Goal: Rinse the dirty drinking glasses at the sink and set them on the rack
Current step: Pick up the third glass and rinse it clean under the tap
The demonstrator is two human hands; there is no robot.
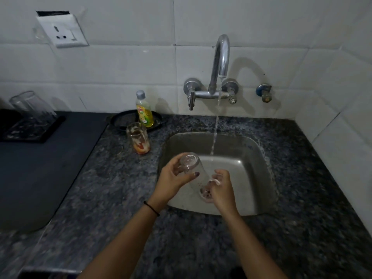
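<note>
Over the steel sink (251, 150) I hold a clear drinking glass (194, 172) tilted, base up and mouth down toward me. My left hand (173, 180) grips its base end. My right hand (221, 190) is at the mouth with fingers inside it. Water runs from the tap (221, 57) and falls just behind the glass. A dirty glass (138, 138) with red residue stands upright on the counter left of the sink. At far left a black rack (32, 127) carries one clear glass (30, 105) upside down.
A yellow dish-soap bottle (144, 110) stands on a black round lid (120, 119) behind the dirty glass. Speckled granite counter (120, 188) surrounds the sink. A dark stovetop (40, 168) lies left. A wall socket (64, 32) is above it, a blue valve (264, 92) right of the tap.
</note>
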